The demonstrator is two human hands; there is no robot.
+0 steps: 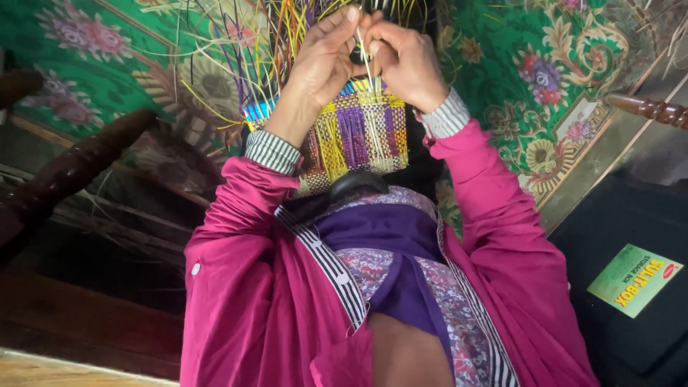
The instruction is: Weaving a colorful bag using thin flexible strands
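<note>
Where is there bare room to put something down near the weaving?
Bare rug lies right of the right hand, up to the black box. Left of the left hand, loose strips crowd the rug beside the weaving.

One head-worn camera looks steeply down, close over the person's chest and raised forearms.

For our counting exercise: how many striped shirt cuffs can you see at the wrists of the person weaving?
2. One black-and-white striped fabric cuff sits at the left hand; the other striped cuff at the right hand, both above the purple-and-yellow woven panel. None seem hidden.
</note>
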